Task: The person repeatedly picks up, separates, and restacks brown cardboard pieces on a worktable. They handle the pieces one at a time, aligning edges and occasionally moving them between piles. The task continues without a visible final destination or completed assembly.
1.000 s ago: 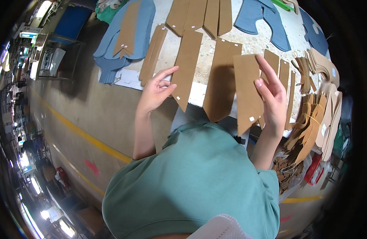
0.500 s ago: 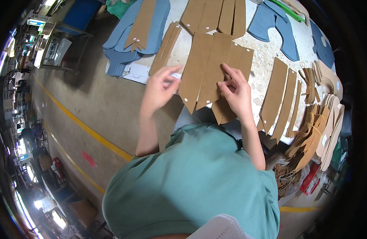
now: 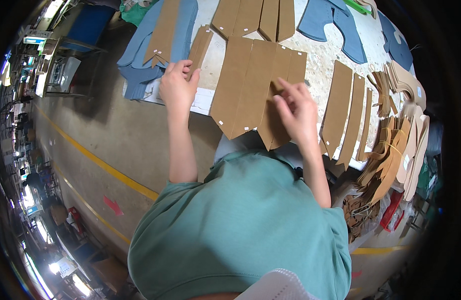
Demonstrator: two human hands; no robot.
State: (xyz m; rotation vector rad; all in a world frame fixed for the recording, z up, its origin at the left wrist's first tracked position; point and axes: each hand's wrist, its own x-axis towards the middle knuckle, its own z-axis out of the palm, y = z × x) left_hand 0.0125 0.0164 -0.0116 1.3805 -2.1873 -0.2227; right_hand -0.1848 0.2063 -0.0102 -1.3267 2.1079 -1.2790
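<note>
My left hand (image 3: 179, 89) is over the lower end of narrow brown strips (image 3: 200, 49), its fingers bent and the thumb apart. It hides that end, and I see nothing held in it. My right hand (image 3: 299, 111) hovers at or just over the right part of a group of wide brown strips (image 3: 247, 82) with pointed ends and small white labels; I cannot tell whether it touches them. Its thumb and forefinger are apart with nothing visible between them. The wide strips lie side by side, their points overhanging the table's near edge.
More brown strips (image 3: 252, 17) lie at the back of the speckled white table (image 3: 313, 70), others (image 3: 339, 102) at the right. Blue cut pieces (image 3: 183, 37) are stacked at the left, more (image 3: 323, 22) at the back right. Bundles of tan pieces (image 3: 393, 150) stand at the right edge.
My left hand has moved left and up, from beside the wide strips to the narrow ones. My right thumb and forefinger have spread apart. The view has shifted slightly.
</note>
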